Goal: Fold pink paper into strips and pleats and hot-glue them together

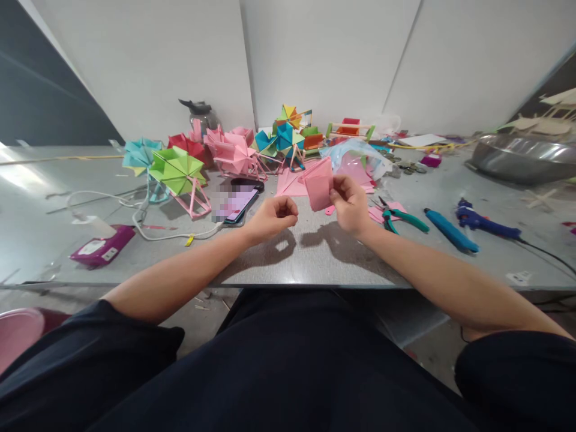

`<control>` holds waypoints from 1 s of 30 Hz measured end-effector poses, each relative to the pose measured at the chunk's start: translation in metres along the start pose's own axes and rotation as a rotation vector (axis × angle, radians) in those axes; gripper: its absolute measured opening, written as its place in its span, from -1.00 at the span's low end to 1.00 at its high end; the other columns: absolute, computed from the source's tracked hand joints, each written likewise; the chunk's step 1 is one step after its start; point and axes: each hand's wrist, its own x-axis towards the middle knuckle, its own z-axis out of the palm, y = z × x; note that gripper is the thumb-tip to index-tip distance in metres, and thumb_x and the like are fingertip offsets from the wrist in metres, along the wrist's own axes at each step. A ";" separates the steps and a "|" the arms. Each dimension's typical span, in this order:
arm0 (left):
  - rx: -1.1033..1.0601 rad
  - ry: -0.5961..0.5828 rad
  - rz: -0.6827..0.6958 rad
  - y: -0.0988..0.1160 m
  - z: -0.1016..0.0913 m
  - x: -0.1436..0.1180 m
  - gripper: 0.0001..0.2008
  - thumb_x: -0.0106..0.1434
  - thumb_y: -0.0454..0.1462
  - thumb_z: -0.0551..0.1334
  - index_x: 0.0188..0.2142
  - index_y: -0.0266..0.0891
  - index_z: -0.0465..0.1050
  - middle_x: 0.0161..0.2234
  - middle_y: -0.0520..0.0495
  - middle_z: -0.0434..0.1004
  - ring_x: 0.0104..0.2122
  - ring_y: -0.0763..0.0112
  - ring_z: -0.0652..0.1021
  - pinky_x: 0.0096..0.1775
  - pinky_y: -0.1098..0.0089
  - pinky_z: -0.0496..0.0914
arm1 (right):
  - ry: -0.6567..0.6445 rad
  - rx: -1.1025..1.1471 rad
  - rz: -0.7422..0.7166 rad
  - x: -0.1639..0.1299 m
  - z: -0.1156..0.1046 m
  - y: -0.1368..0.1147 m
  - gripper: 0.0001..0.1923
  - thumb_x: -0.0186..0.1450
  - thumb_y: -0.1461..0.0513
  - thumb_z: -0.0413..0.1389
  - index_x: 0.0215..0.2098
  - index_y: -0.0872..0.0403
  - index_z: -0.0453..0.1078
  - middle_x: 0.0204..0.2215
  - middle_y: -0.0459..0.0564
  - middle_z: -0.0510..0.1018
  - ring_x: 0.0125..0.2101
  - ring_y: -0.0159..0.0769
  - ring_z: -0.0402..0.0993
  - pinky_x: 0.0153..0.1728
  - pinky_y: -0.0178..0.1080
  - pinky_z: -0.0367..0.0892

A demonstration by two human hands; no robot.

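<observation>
My right hand [348,205] pinches a folded piece of pink paper [318,191] by its right edge, raised above the table. To the left of it, my left hand [273,219] hovers apart from the paper, fingers curled in toward the thumb, with nothing visible in them. Behind the held piece lie flat pink sheets [288,182]. More pink pieces [390,210] rest beyond my right hand, under teal-handled pliers [407,219]. A phone [238,203] with a lit screen is just beyond my left hand.
Paper wheel models stand at the back left, including a green one [177,171] and a pink one [231,151]. A purple box [103,246] with a white cable is left. Rightward lie a blue tool [451,230], a corded glue gun [488,222] and a metal bowl [524,162].
</observation>
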 end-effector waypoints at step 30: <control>0.843 -0.118 0.249 -0.017 -0.019 0.002 -0.39 0.11 -0.20 0.59 0.15 -0.04 0.53 0.30 -0.25 0.45 0.33 -0.14 0.43 0.41 -0.27 0.15 | -0.040 0.062 0.037 -0.001 0.001 -0.004 -0.77 0.47 0.03 0.18 -0.04 -0.02 0.47 -0.13 0.04 0.67 -0.14 -0.13 0.61 -0.01 0.02 0.60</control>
